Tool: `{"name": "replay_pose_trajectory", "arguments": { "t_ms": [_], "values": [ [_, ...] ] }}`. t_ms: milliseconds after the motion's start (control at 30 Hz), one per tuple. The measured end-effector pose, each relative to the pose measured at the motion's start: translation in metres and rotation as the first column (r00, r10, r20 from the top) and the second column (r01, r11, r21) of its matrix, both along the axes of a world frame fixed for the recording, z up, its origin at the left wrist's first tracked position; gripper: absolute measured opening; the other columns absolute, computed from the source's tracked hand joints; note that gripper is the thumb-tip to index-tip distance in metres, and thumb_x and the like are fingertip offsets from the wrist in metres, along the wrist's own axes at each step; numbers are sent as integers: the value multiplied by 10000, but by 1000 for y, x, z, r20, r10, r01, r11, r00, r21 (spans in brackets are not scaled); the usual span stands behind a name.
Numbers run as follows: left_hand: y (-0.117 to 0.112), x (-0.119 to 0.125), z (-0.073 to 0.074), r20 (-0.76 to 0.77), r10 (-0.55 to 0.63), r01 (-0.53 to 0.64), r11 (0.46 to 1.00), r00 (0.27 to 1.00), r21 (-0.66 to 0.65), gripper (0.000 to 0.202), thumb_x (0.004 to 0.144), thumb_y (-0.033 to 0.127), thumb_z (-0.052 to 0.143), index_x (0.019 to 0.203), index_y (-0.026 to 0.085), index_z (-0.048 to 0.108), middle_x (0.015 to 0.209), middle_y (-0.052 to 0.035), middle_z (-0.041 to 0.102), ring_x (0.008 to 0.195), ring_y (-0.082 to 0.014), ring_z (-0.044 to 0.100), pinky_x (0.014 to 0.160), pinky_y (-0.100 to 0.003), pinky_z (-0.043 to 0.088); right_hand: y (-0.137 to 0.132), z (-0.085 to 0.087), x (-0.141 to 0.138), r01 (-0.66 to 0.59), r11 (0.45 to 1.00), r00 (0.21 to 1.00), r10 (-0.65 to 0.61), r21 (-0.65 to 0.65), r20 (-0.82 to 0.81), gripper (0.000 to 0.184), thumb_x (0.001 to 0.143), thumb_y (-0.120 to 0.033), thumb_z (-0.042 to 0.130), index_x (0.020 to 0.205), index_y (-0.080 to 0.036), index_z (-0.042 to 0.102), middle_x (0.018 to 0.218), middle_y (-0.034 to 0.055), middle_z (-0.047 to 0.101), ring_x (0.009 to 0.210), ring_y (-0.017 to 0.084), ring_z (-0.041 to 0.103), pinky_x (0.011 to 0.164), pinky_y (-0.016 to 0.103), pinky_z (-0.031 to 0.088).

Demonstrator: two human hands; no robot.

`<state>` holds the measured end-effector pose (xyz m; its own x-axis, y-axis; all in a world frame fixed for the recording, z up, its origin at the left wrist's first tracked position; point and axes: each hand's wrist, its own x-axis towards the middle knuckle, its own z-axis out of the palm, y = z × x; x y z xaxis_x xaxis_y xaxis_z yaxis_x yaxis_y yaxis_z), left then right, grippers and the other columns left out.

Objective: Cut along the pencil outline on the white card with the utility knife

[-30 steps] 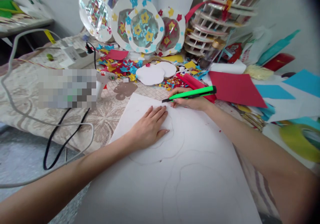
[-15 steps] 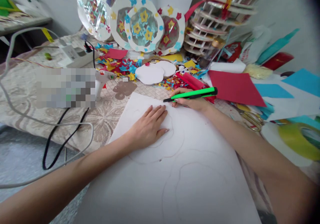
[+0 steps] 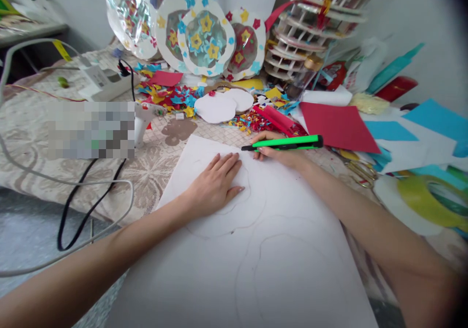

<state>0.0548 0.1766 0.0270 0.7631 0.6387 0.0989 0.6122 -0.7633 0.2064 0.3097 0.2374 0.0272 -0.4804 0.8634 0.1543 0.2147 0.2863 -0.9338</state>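
Since the earlier frame my right hand (image 3: 278, 153) has slid slightly right with the green cutter (image 3: 283, 143); left barely shifted. Head view: left hand (image 3: 215, 184) flat, fingers spread, pressing the white sheet (image 3: 256, 250) at frame center. Right hand closed around the cutter, tip at the sheet's upper edge. Red paper (image 3: 338, 128) on the surface, upper right; decorated plates (image 3: 204, 35) up top.

Table (image 3: 36, 118) covered by patterned cloth. Lying on it: white sheet (image 3: 278, 250), red paper (image 3: 334, 125), blue paper (image 3: 389, 130), white cut-outs (image 3: 219, 106), coloured scraps (image 3: 171, 96), cables (image 3: 91, 186), tape roll (image 3: 427, 203)
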Motion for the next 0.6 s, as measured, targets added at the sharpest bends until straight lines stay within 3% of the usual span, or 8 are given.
{"name": "replay_pose_trajectory", "arguments": {
  "t_ms": [600],
  "values": [
    [0,0,-1,9,4,-4,1000,1000,27,619,978,481,295,1428,62,361,1541,-190,309,1443,-286,254,1188,-477,191,-42,4,-7,276,961,960,-276,3,57,145,863,-283,568,984,-204,559,744,4,685,597,116,600,564,245,482]
  ]
}}
